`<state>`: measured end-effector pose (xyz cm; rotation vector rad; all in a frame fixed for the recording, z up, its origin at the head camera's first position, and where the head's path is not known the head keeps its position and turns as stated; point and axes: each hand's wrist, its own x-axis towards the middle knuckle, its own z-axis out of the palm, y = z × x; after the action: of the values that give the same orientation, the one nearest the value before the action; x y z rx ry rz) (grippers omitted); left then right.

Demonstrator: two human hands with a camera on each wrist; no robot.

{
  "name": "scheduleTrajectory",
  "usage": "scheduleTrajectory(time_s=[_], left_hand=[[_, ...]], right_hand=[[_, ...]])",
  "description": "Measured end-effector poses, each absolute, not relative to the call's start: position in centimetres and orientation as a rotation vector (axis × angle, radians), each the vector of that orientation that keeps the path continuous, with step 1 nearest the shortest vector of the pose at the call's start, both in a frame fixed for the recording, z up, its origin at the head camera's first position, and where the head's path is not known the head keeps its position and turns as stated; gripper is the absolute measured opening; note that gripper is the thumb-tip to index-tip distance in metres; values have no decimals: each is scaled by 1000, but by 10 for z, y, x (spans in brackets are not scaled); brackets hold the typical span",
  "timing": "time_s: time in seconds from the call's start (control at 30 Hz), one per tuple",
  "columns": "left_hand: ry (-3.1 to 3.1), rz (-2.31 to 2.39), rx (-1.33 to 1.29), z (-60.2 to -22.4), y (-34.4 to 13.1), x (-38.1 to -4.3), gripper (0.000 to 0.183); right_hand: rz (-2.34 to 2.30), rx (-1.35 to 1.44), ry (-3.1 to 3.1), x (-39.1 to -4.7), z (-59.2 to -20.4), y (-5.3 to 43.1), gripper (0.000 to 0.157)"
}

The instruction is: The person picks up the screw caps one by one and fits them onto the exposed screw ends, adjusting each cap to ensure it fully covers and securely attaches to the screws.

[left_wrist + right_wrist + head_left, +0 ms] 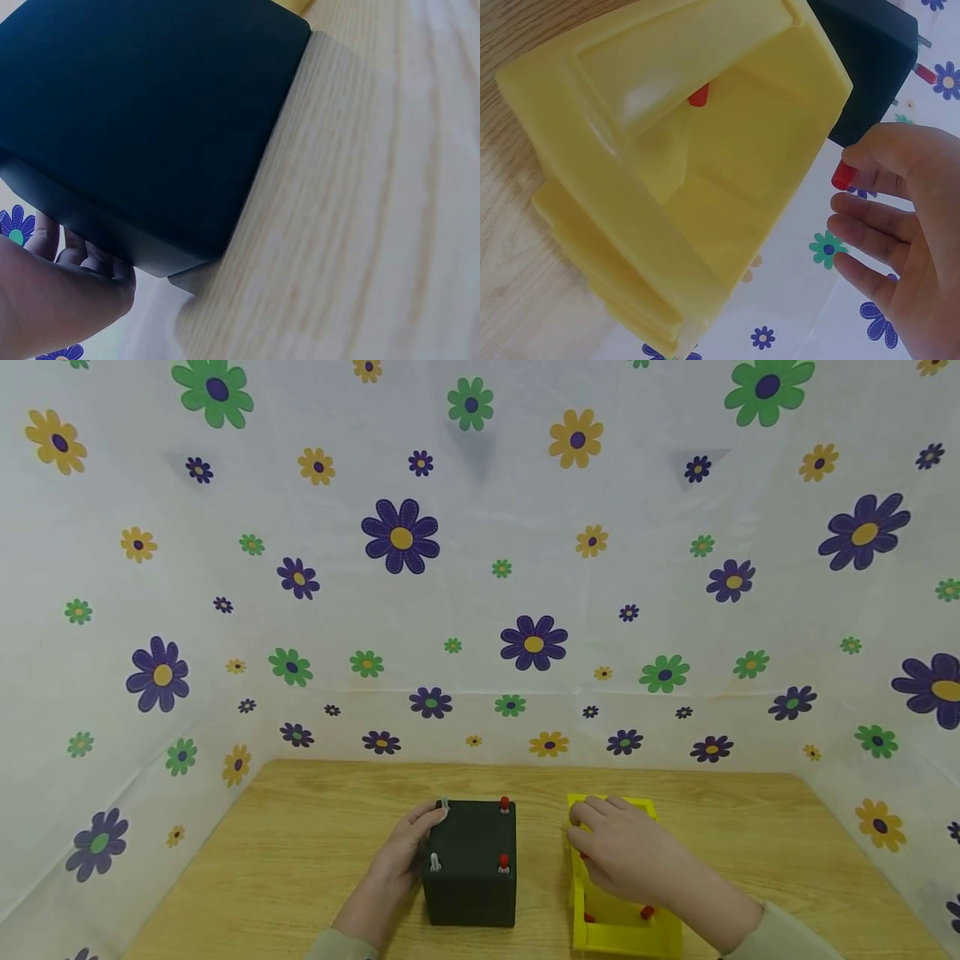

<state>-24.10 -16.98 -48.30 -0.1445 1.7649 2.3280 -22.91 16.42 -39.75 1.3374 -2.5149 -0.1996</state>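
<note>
— Presently, how do the hands sit?

— Left hand (411,847) lies against the left face of the black box (471,862), forearm coming up from the near edge of the table (300,843), fingers curled round the far left corner near a pale peg (444,805). It grips the box. Right hand (622,852) reaches over the yellow tray (600,935), palm down, fingers loosely spread toward the tray's far end. In the right wrist view a small red peg (844,175) is pinched at the fingertips, the other fingers relaxed.

— Orientation of the box and tray?

— Box stands squarely on the table, just left of the tray, top face up. Four pegs stand upright at the corners of its top: two pale on the left, two red on the right (505,804). Tray's long axis runs from near edge to far edge of the table; its open side faces up.

— Materials?

— Box: matte black, rounded edges, cube-like. Tray: glossy yellow moulded plastic with stepped walls, red pegs (647,912) lying inside. Table: light wood grain. Backdrop: white sheet (480,568) printed with purple, green and yellow flowers.
</note>
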Motion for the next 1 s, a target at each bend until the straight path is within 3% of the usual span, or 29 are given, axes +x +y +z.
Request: scheduleTrajectory(time_s=[0.17, 0.53, 1.0], left_hand=[[1774, 2325, -162, -483, -169, -241, 19], [1795, 2332, -203, -484, -168, -240, 38], [1804, 2317, -182, -484, -169, -242, 22]], right_hand=[[-189, 1348, -2490, -228, -397, 161, 12], [-186, 1373, -2491, -226, -393, 156, 16], [-179, 1395, -2422, -221, -392, 151, 15]])
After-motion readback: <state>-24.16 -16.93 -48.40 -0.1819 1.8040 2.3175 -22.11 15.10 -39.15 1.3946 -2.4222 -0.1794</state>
